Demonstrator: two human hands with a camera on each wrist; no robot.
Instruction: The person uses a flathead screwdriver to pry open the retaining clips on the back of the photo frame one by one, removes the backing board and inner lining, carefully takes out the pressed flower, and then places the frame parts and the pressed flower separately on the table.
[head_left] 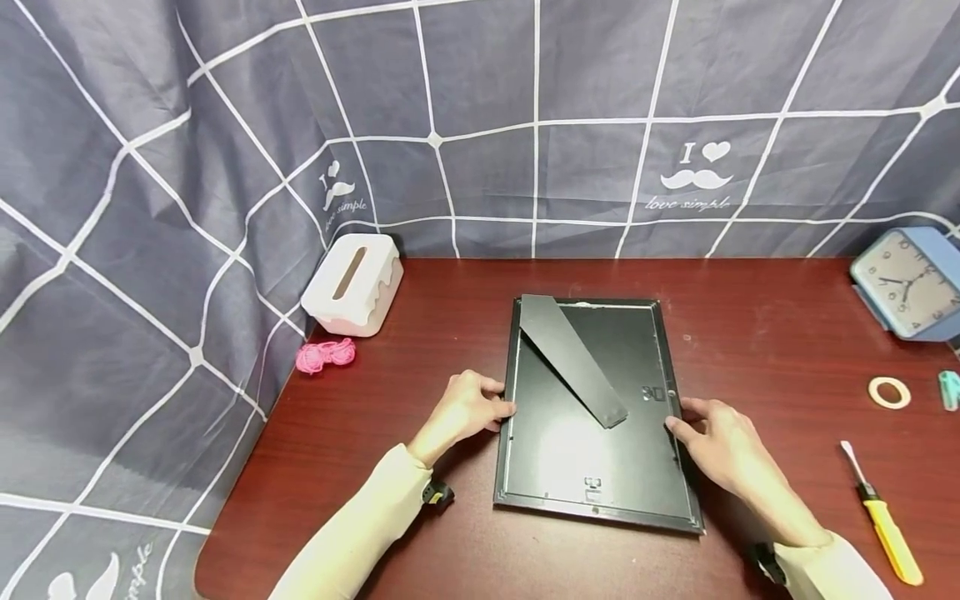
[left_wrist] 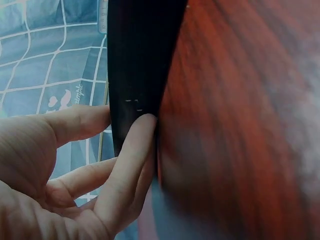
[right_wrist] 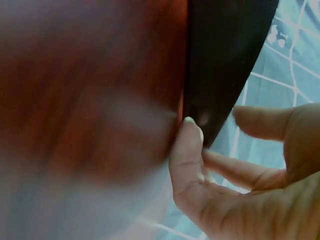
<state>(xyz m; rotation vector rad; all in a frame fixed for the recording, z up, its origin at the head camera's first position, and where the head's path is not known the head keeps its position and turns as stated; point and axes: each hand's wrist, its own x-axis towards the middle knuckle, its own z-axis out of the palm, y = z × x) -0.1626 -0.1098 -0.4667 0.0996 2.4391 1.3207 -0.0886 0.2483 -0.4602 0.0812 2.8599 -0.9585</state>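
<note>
A black picture frame [head_left: 555, 442] lies back side up on the table, its easel leg [head_left: 566, 354] slanting across the backing board. My left hand [head_left: 467, 408] grips the frame's left edge, and my right hand [head_left: 723, 442] grips its right edge. In the left wrist view, the thumb is at the top of the frame's dark side [left_wrist: 145, 55], with fingertips against the lower edge. The right wrist view shows a similar hold on the other side [right_wrist: 220, 60]. The frame's front face is hidden.
On the reddish-brown table [head_left: 420, 333], a white tissue box [head_left: 375, 292] and pink yarn [head_left: 326, 355] stand at left. To the right are a blue clock [head_left: 911, 283], a tape roll [head_left: 889, 392], a teal item [head_left: 949, 390] and a yellow-handled screwdriver [head_left: 892, 533]. A grey curtain [head_left: 480, 183] hangs behind.
</note>
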